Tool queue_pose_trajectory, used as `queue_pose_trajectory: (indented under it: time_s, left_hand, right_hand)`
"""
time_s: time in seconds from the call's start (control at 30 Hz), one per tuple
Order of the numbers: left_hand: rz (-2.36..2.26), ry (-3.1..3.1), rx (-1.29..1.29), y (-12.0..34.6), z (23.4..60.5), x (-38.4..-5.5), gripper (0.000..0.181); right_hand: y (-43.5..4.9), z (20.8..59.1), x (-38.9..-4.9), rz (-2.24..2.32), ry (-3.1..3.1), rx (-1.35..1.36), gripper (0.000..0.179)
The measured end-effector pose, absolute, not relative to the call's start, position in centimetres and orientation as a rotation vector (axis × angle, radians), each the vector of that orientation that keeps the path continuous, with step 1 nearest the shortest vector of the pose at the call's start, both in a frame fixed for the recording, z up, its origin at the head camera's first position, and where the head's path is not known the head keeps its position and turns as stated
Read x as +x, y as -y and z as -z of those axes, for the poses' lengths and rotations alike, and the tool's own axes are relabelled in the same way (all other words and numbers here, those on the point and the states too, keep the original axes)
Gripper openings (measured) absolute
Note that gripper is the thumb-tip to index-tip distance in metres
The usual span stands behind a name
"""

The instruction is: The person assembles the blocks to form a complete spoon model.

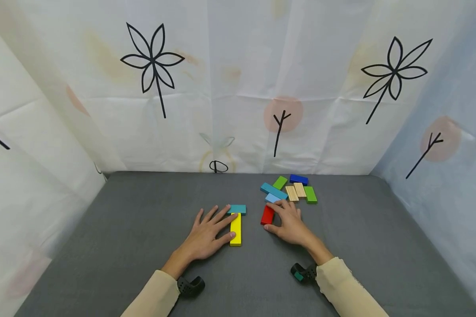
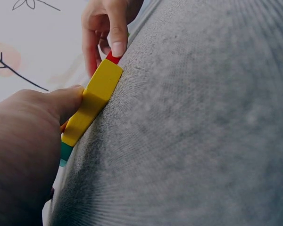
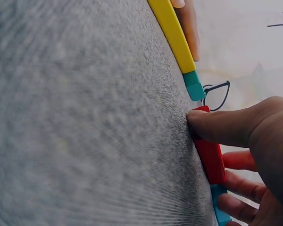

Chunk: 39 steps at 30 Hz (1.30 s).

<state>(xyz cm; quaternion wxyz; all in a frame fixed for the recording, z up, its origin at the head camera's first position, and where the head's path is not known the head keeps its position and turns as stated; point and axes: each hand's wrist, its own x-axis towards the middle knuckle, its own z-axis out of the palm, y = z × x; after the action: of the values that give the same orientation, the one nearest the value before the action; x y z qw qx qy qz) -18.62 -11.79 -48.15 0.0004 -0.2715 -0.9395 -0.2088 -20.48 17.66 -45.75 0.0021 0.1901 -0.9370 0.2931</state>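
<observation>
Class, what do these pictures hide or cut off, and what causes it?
Head view: left end of the teal block, covered by the left hand.
Left wrist view: much of the red block, behind the yellow block.
Right wrist view: most of the left hand, beyond the top edge.

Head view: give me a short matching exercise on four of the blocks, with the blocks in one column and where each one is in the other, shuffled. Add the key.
Blocks
1. Yellow block
2. Short teal block
3. Red block
4. Dark blue block

Places
A. Just beyond the two wooden blocks
B. Touched by the thumb of the left hand
C. Between the thumb and fingers of the right hand
D. Crosswise at the far end of the block nearest the left thumb

Right pairs: 1-B, 2-D, 3-C, 4-A
</observation>
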Motion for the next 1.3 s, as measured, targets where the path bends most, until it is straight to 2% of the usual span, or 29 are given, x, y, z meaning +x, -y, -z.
queue_pose_trajectory:
  time_s: [0.37, 0.63, 1.03, 1.3]
  left_hand:
    - [0.644, 2.962, -0.858, 11.6, 47.8, -18.8, 0.062]
    - [0.643, 2.973, -0.844, 11.5, 48.0, -18.6, 0.063]
    - [0.653, 2.979, -0.834, 11.8, 48.2, -18.8, 0.062]
    - [0.666, 2.977, -0.841, 11.7, 48.0, -19.3, 0.061]
  right_hand:
    - [-17.9, 45.1, -20.1, -1.063, 2.921, 0.608, 0.059]
    - [-17.2, 44.7, -19.2, -1.336, 2.887, 0.82, 0.062]
    - [-14.8, 44.2, -17.6, -1.498, 2.869, 1.109, 0.06]
    - [-13.0, 45.1, -16.7, -1.554, 2.896, 1.141, 0.063]
